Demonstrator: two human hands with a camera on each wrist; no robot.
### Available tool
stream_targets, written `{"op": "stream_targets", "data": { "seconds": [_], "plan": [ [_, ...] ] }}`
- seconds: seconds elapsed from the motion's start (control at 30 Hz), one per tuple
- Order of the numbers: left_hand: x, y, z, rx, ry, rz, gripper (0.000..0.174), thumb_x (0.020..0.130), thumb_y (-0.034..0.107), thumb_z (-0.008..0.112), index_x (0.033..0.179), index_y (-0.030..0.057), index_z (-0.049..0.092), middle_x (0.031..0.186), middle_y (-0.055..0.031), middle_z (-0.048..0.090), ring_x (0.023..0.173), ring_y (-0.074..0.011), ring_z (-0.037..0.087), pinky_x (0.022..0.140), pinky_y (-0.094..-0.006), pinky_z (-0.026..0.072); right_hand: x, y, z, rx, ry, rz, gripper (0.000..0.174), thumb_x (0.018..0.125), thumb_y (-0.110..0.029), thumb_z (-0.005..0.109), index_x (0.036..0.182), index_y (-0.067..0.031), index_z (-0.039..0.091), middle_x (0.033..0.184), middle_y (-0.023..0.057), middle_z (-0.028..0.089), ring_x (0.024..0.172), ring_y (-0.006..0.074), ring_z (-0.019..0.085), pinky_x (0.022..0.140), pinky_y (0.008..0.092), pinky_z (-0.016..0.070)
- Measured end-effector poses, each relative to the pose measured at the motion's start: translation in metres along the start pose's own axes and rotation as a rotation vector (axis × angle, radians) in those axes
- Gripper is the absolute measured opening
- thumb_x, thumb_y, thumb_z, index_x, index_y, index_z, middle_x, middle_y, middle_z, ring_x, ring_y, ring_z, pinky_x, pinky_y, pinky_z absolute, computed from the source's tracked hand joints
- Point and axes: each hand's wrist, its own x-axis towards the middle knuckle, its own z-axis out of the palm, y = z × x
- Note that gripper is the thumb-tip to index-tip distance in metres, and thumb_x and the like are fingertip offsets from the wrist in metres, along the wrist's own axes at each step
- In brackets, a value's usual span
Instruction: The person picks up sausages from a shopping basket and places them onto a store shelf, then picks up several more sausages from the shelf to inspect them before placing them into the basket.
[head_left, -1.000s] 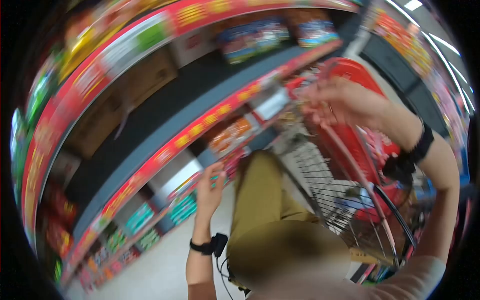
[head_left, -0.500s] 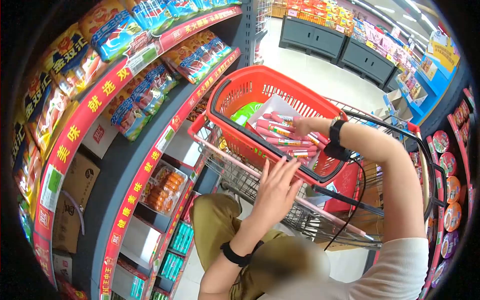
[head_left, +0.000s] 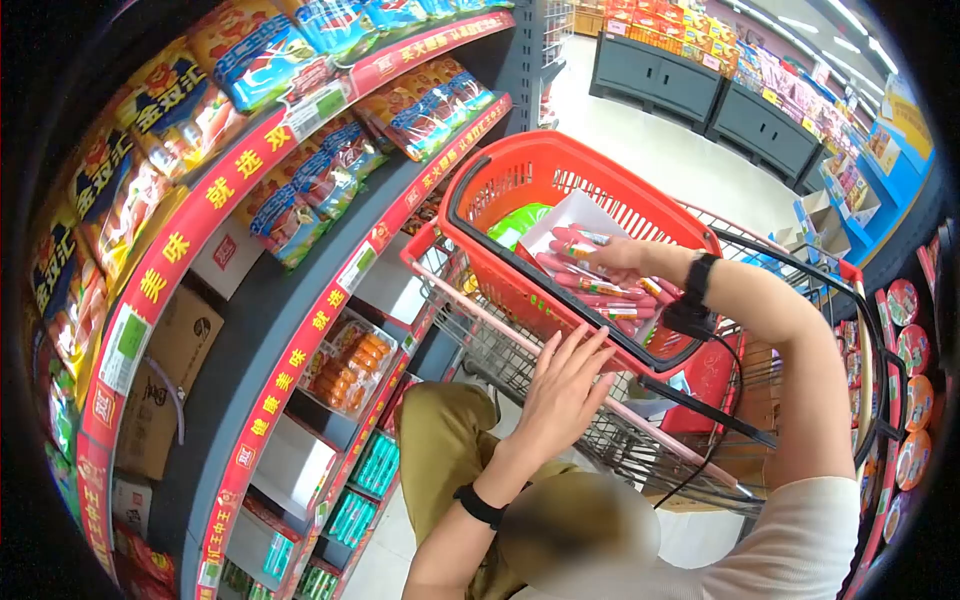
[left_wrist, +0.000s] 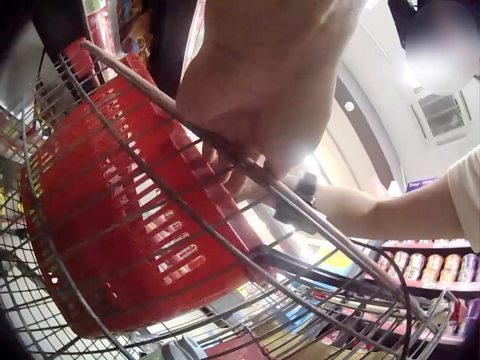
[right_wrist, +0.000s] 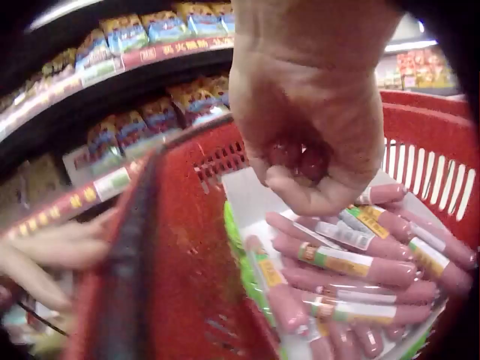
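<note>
In the head view, a red shopping basket (head_left: 500, 265) sits in a wire cart. Inside it is a white box (head_left: 583, 212) of pink wrapped sausages (right_wrist: 352, 262). My right hand (head_left: 625, 257) is over the box, its fingers curled. The right wrist view shows the reddish ends of sausages (right_wrist: 313, 161) gripped in that hand, above the loose pile. My left hand (head_left: 565, 390) lies with straight fingers at the basket's near rim; the left wrist view looks at it from below, past the cart bars. A green package (head_left: 516, 226) lies beside the box.
The wire cart (head_left: 470, 315) stands alongside a shelf with red price strips (head_left: 265, 405) and bagged sausages (head_left: 185, 95). A tray of orange sausages (head_left: 350, 365) is on a lower shelf. Round cups (head_left: 911, 403) line the right side. A black basket handle (head_left: 880, 330) sticks out at the right.
The blurred view has swung from the shelf to the cart. My left hand has come to the basket rim, and my right hand has gone down to the box and now grips sausages.
</note>
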Motion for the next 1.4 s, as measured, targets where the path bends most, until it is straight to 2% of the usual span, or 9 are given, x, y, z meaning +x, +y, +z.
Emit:
{"op": "stream_targets", "data": {
  "seconds": [0.17, 0.23, 0.33, 0.43, 0.5, 0.53, 0.77, 1.07, 1.4],
  "plan": [
    [-0.001, -0.005, -0.01, -0.346, 0.048, -0.026, 0.047, 0.088, 0.023, 0.052, 0.129, 0.0029, 0.04, 0.132, -0.0127, 0.043, 0.125, -0.027, 0.037, 0.106, -0.0445, 0.0211, -0.048, -0.033, 0.016, 0.076, 0.093, -0.135, 0.02, 0.078, -0.017, 0.058, 0.091, -0.0057, 0.048, 0.063, -0.0005, 0.046, 0.047, 0.0064, 0.043, 0.04, 0.0232, 0.0377],
    [-0.006, -0.006, -0.018, -0.99, 0.189, -0.208, 0.059, 0.088, 0.027, 0.054, 0.135, 0.0021, 0.029, 0.134, -0.0137, 0.038, 0.119, -0.0242, 0.044, 0.094, -0.0369, 0.0404, -0.08, -0.059, 0.041, 0.017, 0.064, -0.274, 0.022, 0.077, -0.014, 0.058, 0.094, -0.0052, 0.047, 0.068, 0.0004, 0.048, 0.047, 0.0064, 0.043, 0.041, 0.0236, 0.0382],
    [-0.032, -0.016, -0.063, -1.32, 0.494, -0.203, 0.056, 0.091, 0.029, 0.051, 0.134, -0.0002, 0.029, 0.133, -0.0145, 0.036, 0.103, -0.0204, 0.054, 0.076, -0.0292, 0.0488, -0.102, -0.078, 0.09, -0.296, -0.109, -0.531, 0.034, 0.078, -0.014, 0.057, 0.109, -0.0037, 0.046, 0.079, 0.0012, 0.052, 0.068, 0.007, 0.048, 0.058, 0.0238, 0.0415],
    [-0.075, -0.011, -0.104, -1.438, 0.859, -0.26, 0.042, 0.094, 0.025, 0.046, 0.127, -0.001, 0.039, 0.115, -0.0091, 0.052, 0.082, -0.0128, 0.057, 0.054, -0.0247, 0.0439, -0.109, -0.093, 0.145, -0.526, -0.369, -0.668, 0.036, 0.079, -0.012, 0.061, 0.109, -0.0021, 0.045, 0.083, 0.0042, 0.052, 0.079, 0.0092, 0.05, 0.069, 0.0258, 0.0425],
    [-0.102, 0.001, -0.134, -1.243, 0.995, -0.449, 0.033, 0.092, 0.022, 0.048, 0.116, -0.0008, 0.052, 0.081, -0.0029, 0.061, 0.055, -0.0045, 0.05, 0.043, -0.0191, 0.0349, -0.099, -0.097, 0.182, -0.569, -0.498, -0.721, 0.04, 0.081, -0.021, 0.065, 0.11, -0.0018, 0.045, 0.081, 0.0044, 0.051, 0.079, 0.0076, 0.049, 0.068, 0.0262, 0.0422],
    [-0.12, 0.001, -0.141, -1.197, 1.05, -0.473, 0.033, 0.092, 0.022, 0.049, 0.115, -0.0005, 0.052, 0.077, -0.0018, 0.06, 0.051, -0.0037, 0.047, 0.041, -0.0185, 0.0327, -0.098, -0.102, 0.198, -0.475, -0.583, -0.541, 0.038, 0.085, -0.027, 0.062, 0.109, -0.0015, 0.046, 0.082, 0.0037, 0.051, 0.077, 0.0071, 0.048, 0.065, 0.0253, 0.0411],
    [-0.221, 0.009, -0.163, -0.962, 1.514, -0.587, 0.033, 0.09, 0.024, 0.051, 0.116, 0.0022, 0.051, 0.074, -0.0009, 0.057, 0.044, -0.003, 0.041, 0.036, -0.018, 0.0275, -0.047, -0.116, 0.308, -0.115, -0.845, -0.513, 0.02, 0.094, -0.023, 0.046, 0.098, -0.0039, 0.048, 0.066, -0.0019, 0.047, 0.054, 0.0034, 0.038, 0.05, 0.0192, 0.0313],
    [-0.291, -0.006, -0.157, -0.856, 1.68, -0.783, 0.024, 0.089, 0.027, 0.055, 0.099, 0.0057, 0.053, 0.083, -0.0066, 0.06, 0.04, -0.007, 0.039, 0.035, -0.0208, 0.0293, -0.013, -0.099, 0.38, -0.009, -0.881, -0.208, 0.029, 0.092, -0.032, 0.051, 0.079, -0.0058, 0.051, 0.059, -0.0024, 0.042, 0.049, 0.0039, 0.034, 0.045, 0.0193, 0.0272],
    [-0.345, -0.087, -0.138, -0.947, 1.688, -0.932, 0.022, 0.089, 0.026, 0.055, 0.097, 0.0054, 0.056, 0.077, -0.0053, 0.06, 0.045, -0.0067, 0.042, 0.04, -0.0215, 0.033, 0.065, -0.052, 0.45, 0.396, -0.672, 0.075, 0.016, 0.086, -0.019, 0.06, 0.09, -0.0043, 0.055, 0.076, 0.0011, 0.056, 0.068, 0.0086, 0.053, 0.063, 0.0228, 0.0454]
  ]
}}
